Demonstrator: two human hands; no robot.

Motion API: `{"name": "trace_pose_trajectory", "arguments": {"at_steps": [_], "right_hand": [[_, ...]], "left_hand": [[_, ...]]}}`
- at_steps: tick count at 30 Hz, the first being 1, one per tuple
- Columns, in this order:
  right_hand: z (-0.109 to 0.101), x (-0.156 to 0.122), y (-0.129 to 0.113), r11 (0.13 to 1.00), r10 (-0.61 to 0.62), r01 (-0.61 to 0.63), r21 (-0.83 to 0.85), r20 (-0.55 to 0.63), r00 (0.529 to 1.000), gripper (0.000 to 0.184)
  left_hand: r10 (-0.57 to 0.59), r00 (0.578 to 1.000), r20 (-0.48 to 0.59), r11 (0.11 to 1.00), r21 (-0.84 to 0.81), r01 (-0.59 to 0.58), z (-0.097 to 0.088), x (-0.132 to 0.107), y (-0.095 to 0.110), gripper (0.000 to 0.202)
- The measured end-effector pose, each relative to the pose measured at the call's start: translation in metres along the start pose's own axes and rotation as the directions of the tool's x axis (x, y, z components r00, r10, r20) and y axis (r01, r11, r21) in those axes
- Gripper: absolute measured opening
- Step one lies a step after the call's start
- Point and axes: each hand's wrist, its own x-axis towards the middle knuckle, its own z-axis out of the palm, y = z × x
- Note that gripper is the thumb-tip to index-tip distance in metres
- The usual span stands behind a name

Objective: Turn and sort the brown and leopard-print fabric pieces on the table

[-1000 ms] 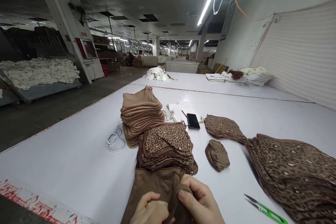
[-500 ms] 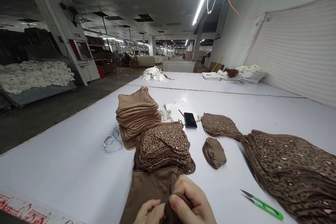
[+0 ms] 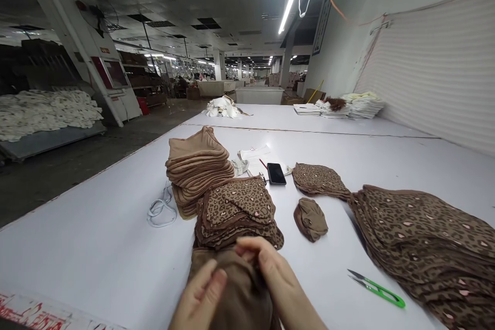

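A plain brown fabric piece [image 3: 240, 294] bulges between my hands at the bottom centre. My left hand [image 3: 201, 291] is curled at its left side, thumb close to the forefinger and slightly blurred. On the other side my right hand [image 3: 276, 273] curves over the fabric's upper right edge, its fingertips partly hidden. Just beyond lies a stack of leopard-print fabric pieces [image 3: 240, 203], which the brown fabric meets. Behind it to the left rises a tall pile of tan fabric pieces [image 3: 199, 160]. A small crumpled brown cloth item [image 3: 310, 219] lies to the right.
Green-handled thread snips [image 3: 381, 291] lie at the right, near a large leopard-print stack [image 3: 421, 237] and a smaller one [image 3: 320, 180]. A phone [image 3: 276, 174] rests by papers [image 3: 257, 157]. White cord [image 3: 160, 212] lies left. White cloths [image 3: 222, 107] sit at the far end.
My hands have moved apart from a close pinch on the brown fabric, the right one reaching farther forward. The fabric now bulges between them. The view has shifted slightly.
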Motion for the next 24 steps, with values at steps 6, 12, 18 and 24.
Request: {"name": "trace_pose_trajectory", "arguments": {"at_steps": [6, 12, 18, 24], "right_hand": [[-0.043, 0.0, 0.033, 0.87, 0.189, -0.25, -0.425, -0.182, 0.965, 0.033], [-0.013, 0.003, 0.062, 0.785, 0.243, -0.296, -0.543, -0.169, 0.955, 0.025], [0.016, 0.016, 0.069, 0.809, 0.154, -0.213, -0.548, -0.152, 0.976, 0.012], [0.017, 0.02, 0.064, 0.865, 0.182, -0.224, -0.448, -0.134, 0.974, 0.018]], "left_hand": [[-0.162, 0.98, -0.115, 0.946, -0.3, 0.122, -0.045, 0.031, -0.01, 0.036], [-0.139, 0.975, -0.173, 0.982, -0.153, 0.113, -0.061, 0.045, -0.031, 0.039], [-0.039, 0.946, -0.323, 0.995, 0.078, 0.068, -0.062, 0.05, -0.039, 0.051], [0.366, 0.93, 0.044, 0.628, 0.726, -0.281, -0.031, 0.022, -0.054, 0.032]]}}
